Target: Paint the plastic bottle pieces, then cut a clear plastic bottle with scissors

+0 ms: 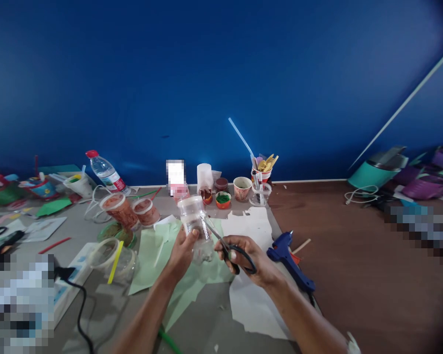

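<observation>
The left hand (182, 253) holds a clear jar (194, 219) up in the air above the counter (206, 319). Its fingers are closed around the lower part of the jar, and the thumb presses on the side that faces the camera. The jar stands almost upright, with its wide mouth at the top. The right hand (251, 258) holds a pair of scissors (225, 246), with the fingers closed through the black handles. The thin blades point up and to the left, and their tip touches the side of the jar; whether the blades are apart is not possible to tell. Under both hands lies a sheet of light green paper (151, 255), and a sheet of white paper (251, 223) lies just beside it on the right. A blue glue gun (290, 260) rests near the right hand, at the edge of the counter. To the left stand two tubs with red labels (120, 209) and a second jar (112, 255) with a yellow strip in it. A water bottle (107, 173) lies tilted near the blue wall, well apart from the hands.
</observation>
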Available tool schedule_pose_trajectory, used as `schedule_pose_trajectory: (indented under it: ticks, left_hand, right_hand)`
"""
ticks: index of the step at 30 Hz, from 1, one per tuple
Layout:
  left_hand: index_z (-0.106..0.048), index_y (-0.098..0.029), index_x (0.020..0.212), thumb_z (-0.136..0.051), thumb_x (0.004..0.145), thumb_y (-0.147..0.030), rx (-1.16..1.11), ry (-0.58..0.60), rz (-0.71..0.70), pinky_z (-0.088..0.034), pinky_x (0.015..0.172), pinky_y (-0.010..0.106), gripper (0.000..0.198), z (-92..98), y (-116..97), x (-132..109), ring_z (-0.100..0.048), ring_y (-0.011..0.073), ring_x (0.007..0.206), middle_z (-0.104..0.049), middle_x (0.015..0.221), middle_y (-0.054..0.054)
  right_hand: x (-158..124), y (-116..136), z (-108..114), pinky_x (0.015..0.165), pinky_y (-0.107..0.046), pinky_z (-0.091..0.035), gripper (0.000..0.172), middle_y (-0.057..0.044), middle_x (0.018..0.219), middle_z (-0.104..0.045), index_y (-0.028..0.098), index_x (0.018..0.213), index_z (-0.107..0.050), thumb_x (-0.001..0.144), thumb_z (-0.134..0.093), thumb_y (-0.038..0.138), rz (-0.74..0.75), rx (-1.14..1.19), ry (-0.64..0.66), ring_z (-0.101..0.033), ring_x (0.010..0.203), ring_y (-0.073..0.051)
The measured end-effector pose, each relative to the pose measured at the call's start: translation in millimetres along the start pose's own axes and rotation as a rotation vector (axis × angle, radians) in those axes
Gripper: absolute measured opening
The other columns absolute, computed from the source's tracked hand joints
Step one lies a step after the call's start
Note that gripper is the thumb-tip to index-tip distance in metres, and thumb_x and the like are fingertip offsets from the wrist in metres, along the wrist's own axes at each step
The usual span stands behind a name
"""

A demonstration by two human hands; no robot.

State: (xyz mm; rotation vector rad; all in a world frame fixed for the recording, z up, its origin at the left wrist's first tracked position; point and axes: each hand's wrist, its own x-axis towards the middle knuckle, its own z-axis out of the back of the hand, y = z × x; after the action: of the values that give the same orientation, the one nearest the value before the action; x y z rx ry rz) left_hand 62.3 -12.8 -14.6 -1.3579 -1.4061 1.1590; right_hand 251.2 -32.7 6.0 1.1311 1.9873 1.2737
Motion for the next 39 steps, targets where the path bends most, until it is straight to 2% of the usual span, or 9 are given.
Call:
schedule_pose_trajectory:
  ticks: [10,16,21,27,35,39]
  left_hand:
    - [-0.063,-0.017,0.097,-0.067,0.072,-0.053,-0.017,0.003,0.041,-0.041,0.056,0.027,0.044,-2.7,2.1,-4.8,-0.054,0.0181,0.063,-0.062,0.076,0.004]
    - [-0.062,-0.016,0.096,-0.066,0.073,-0.054,-0.012,0.041,0.032,-0.040,0.053,0.026,0.044,-3.2,3.0,-5.5,-0.053,0.0167,0.060,-0.061,0.074,0.004]
    - [-0.063,-0.016,0.098,-0.067,0.072,-0.056,0.046,0.005,0.013,-0.044,0.059,0.027,0.048,-3.4,-0.2,-5.9,-0.057,0.0188,0.068,-0.064,0.080,0.006]
    - [-0.066,-0.017,0.096,-0.066,0.074,-0.051,0.084,0.014,0.017,-0.045,0.059,0.028,0.041,-4.7,-3.7,-7.9,-0.059,0.0210,0.071,-0.067,0.090,0.009]
    - [-0.068,-0.016,0.089,-0.068,0.072,-0.041,0.086,-0.021,-0.005,-0.043,0.058,0.029,0.030,-7.1,-4.0,-9.1,-0.057,0.0221,0.070,-0.067,0.086,0.009]
    - [-0.066,-0.018,0.086,-0.070,0.070,-0.038,0.085,-0.048,-0.028,-0.043,0.058,0.029,0.025,-9.3,-6.2,-8.0,-0.055,0.0202,0.064,-0.064,0.074,0.004]
  right_hand:
    - [-0.2,-2.6,-3.2,0.046,-0.020,-0.037,0.057,0.001,0.069,-0.056,0.012,0.091,-0.068,0.059,-0.078,0.059,-0.008,-0.109,-0.025,-0.048,0.047,-0.006]
    - [-0.5,-4.5,-2.9,0.045,-0.020,-0.038,0.054,0.002,0.067,-0.055,0.012,0.090,-0.067,0.061,-0.078,0.057,-0.013,-0.139,-0.043,-0.046,0.047,-0.005]
    - [-1.1,-1.2,-3.9,0.045,-0.019,-0.039,0.052,0.004,0.064,-0.053,0.013,0.089,-0.066,0.060,-0.079,0.054,-0.022,-0.188,-0.044,-0.045,0.047,-0.004]
    - [0.0,-0.5,-4.5,0.040,-0.018,-0.039,0.045,0.007,0.056,-0.051,0.014,0.082,-0.063,0.059,-0.082,0.047,-0.059,-0.261,-0.053,-0.046,0.041,-0.005]
    - [0.2,2.7,-6.8,0.034,-0.017,-0.034,0.042,0.008,0.047,-0.047,0.014,0.071,-0.059,0.058,-0.083,0.047,-0.116,-0.293,-0.057,-0.047,0.035,-0.006]
    - [-0.4,3.4,-7.9,0.033,-0.017,-0.034,0.042,0.008,0.044,-0.046,0.015,0.072,-0.059,0.061,-0.080,0.049,-0.119,-0.292,-0.046,-0.047,0.034,-0.007]
